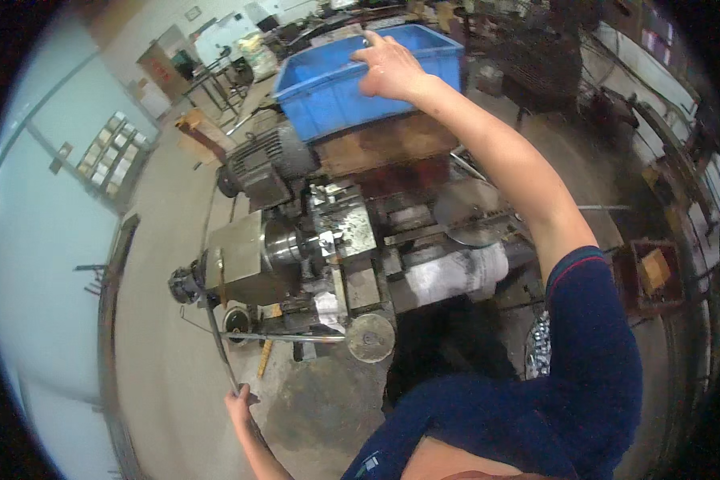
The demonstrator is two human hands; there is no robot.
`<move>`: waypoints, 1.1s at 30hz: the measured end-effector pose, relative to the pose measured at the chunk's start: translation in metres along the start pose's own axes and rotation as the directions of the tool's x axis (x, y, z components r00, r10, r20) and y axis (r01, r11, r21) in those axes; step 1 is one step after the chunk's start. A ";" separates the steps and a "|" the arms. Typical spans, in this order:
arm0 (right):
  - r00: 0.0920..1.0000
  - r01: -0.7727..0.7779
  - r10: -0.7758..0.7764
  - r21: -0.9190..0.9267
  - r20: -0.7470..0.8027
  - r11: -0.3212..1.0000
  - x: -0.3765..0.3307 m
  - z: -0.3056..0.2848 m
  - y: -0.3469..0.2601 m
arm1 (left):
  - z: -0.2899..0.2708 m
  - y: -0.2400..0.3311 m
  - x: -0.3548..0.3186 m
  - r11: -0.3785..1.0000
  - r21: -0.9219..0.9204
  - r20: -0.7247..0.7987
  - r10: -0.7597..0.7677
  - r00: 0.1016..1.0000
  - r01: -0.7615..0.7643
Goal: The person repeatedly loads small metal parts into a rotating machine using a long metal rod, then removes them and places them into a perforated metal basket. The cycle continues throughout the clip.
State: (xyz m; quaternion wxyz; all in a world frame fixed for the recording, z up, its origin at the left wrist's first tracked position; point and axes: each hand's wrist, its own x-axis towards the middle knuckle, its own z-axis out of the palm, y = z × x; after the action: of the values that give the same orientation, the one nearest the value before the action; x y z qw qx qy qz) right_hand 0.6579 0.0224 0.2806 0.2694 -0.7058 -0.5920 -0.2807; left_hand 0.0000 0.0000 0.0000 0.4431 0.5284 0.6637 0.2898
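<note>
1. The right hand (388, 68) reaches far forward, arm stretched out, and rests on the near rim of a blue bin (328, 96). Its fingers (374, 38) curl over the rim into the bin; whether they grasp anything inside is hidden.
2. The bin sits on a brown wooden board (384, 144) atop the far side of the lathe (336, 240).
3. The left hand (238, 400) is low at the near left, fingers clenched around the end of a long thin lever (216, 336) that slants up toward the lathe's left end.
4. The lathe's grey headstock (240, 256) lies left of centre, with a shiny chuck (284, 244) beside it. A motor (264, 160) sits behind, just left of the bin.
5. A round handwheel (370, 338) shows at the lathe's near edge, and a white rag (456, 272) is draped to its right.
6. The concrete floor (168, 336) lies left of the machine; a wooden box (652, 272) stands at right.
</note>
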 end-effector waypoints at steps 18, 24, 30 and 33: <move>0.111 -0.730 0.963 -0.638 0.245 0.246 -0.587 -0.120 0.176 | 0.015 0.028 -0.017 0.996 0.002 -0.025 -0.084 0.996 0.084; -0.173 -0.819 0.983 -0.564 0.061 -0.109 -0.599 -0.088 0.182 | 0.016 0.042 -0.030 0.993 0.042 -0.053 -0.104 0.993 0.107; 0.067 -0.835 0.995 -0.542 0.075 0.097 -0.615 -0.061 0.162 | 0.027 0.046 -0.044 1.000 -0.022 -0.095 -0.011 0.995 0.009; 0.175 -0.850 0.971 -0.473 0.160 0.231 -0.619 -0.069 0.143 | 0.024 0.043 -0.040 0.999 0.021 -0.079 -0.034 0.996 0.035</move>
State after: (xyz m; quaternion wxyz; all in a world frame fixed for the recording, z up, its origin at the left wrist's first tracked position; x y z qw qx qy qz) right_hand 0.7064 -0.4718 -0.1208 0.1456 -0.9883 -0.0395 0.0226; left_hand 0.0424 -0.0288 0.0372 0.4154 0.5100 0.6930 0.2952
